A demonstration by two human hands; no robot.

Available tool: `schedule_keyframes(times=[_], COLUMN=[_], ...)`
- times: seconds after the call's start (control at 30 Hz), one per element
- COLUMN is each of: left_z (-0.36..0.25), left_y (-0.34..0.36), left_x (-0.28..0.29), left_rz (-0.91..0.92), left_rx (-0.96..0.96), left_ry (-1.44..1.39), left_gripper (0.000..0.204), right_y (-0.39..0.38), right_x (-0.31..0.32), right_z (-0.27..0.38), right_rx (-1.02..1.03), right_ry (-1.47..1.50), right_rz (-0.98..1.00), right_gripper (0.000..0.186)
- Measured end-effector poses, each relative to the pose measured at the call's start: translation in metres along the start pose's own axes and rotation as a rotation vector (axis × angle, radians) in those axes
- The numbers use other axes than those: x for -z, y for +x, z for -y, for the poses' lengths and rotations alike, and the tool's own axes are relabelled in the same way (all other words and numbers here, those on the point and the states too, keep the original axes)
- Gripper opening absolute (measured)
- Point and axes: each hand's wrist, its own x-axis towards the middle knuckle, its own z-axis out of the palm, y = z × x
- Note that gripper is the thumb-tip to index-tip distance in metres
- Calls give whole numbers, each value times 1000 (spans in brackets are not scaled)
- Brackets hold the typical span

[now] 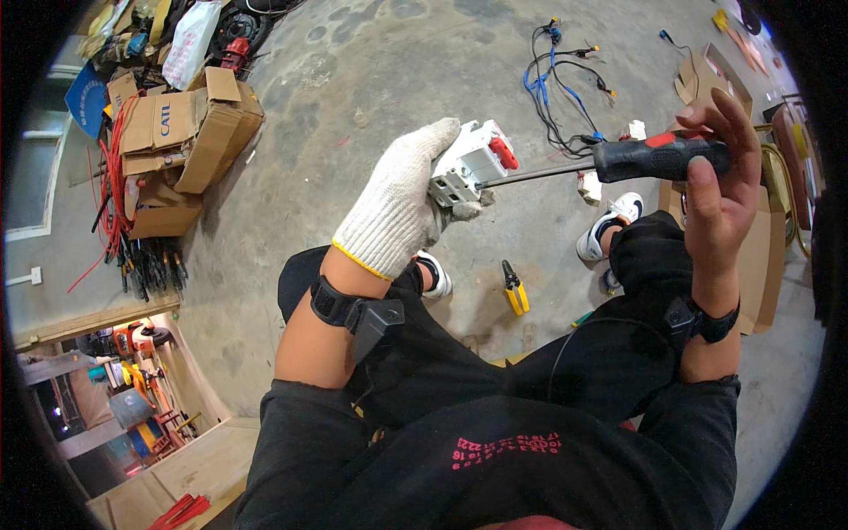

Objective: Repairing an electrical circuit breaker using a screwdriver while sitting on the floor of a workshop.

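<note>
My left hand, in a white knitted glove with a yellow cuff edge, is closed around a white circuit breaker with a red toggle. The breaker is held up above the floor, in front of my knees. My right hand is bare and grips the end of a screwdriver between thumb and fingers. Its handle is black with red patches. The thin metal shaft points left, and its tip meets the breaker's near side at a terminal opening. How deep the tip sits is hidden.
Yellow-handled wire strippers lie on the concrete floor between my feet. Beyond the screwdriver is a bundle of black and blue cables. Small white parts lie near my right shoe. Cardboard boxes and red cable stand at left.
</note>
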Motion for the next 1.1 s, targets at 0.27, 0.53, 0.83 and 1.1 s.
schedule_keyframes(times=[0.27, 0.53, 0.83, 1.1], left_z=[-3, -4, -3, -3], left_y=[-2, -8, -6, -5], left_x=[3, -2, 3, -3], left_rz=[56, 89, 175, 12], left_rx=[10, -3, -23, 3], left_ry=[1, 5, 8, 17], left_gripper=[35, 34, 36, 30], right_y=[-7, -8, -9, -3], right_x=[5, 10, 9, 17], right_z=[-4, -6, -6, -4], right_rx=[48, 87, 67, 24], right_ry=[105, 192, 205, 363], right_rz=[-32, 42, -18, -62], right_gripper=[64, 61, 62, 58])
